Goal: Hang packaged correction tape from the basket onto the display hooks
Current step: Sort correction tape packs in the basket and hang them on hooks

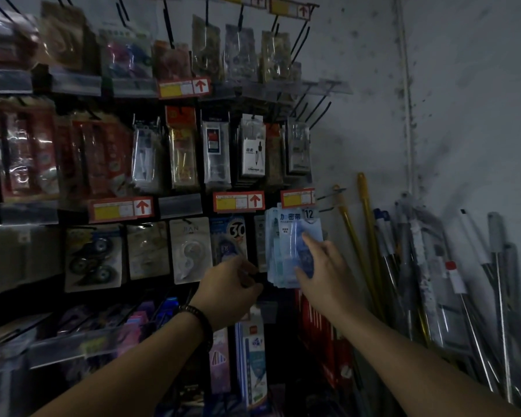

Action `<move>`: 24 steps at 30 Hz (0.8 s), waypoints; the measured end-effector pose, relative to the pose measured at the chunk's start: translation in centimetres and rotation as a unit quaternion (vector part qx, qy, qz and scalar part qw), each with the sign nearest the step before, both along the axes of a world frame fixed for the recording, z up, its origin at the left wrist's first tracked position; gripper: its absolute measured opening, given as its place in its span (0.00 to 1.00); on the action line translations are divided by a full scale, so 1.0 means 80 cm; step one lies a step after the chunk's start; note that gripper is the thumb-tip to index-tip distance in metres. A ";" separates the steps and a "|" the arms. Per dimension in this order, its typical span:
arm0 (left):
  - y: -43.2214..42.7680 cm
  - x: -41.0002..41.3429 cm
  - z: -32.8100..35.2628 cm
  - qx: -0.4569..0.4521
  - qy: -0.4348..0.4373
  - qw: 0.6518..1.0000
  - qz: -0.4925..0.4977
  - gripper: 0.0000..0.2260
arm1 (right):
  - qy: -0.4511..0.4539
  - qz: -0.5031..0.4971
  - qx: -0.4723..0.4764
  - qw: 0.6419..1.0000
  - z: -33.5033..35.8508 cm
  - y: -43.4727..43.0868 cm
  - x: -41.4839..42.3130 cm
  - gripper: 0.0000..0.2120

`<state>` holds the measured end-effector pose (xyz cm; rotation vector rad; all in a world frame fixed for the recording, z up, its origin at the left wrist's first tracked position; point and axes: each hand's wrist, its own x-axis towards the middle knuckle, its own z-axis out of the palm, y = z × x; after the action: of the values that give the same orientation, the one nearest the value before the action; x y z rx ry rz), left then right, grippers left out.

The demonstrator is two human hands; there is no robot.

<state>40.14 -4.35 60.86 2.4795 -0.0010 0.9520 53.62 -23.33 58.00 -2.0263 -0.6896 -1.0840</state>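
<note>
Two fingers of the right hand show plainly. The index finger lies straight up the glossy front of the correction tape packs and the thumb sits against their lower part. The other fingers bunch at the stack's right edge, so pinch or mere press cannot be told. These packs are flat, pale blue cards under clear plastic, fanned in a stack that hangs at the right end of the rack, just below a red and yellow price tag.

The left hand has its fingers curled into the dark gap just left of that stack. Whether they grip anything there is lost in shadow. A bracelet of dark round beads circles that wrist.

Left of the gap hang a blue pack marked 30 and a white card with a clear moulded blister. Thin black wire hooks jut out above. Farther left the shiny wrappers blur beyond reading.

Against the stained grey wall lean yellow poles and dull metal rods, their lower ends cut off.
</note>
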 end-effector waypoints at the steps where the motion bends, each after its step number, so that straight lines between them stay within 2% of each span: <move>1: 0.002 0.001 0.000 0.005 0.000 1.000 0.001 0.13 | -0.003 -0.001 -0.006 1.000 0.002 0.002 0.002 0.35; 11: 0.011 0.004 -0.007 0.070 0.009 0.997 -0.006 0.10 | 0.038 -0.045 -0.060 0.996 0.016 0.017 0.012 0.36; 17: 0.019 -0.020 -0.019 0.118 0.017 0.993 0.023 0.08 | 0.105 -0.057 -0.094 0.988 0.016 0.028 0.010 0.34; 24: 0.031 -0.084 -0.039 0.154 0.042 0.986 0.048 0.07 | 0.090 -0.046 -0.114 0.988 0.001 0.029 -0.033 0.26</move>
<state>33.42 -1.86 57.74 2.8255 -0.0015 0.9469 50.98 -21.04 58.09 -2.3380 -0.6575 -0.8922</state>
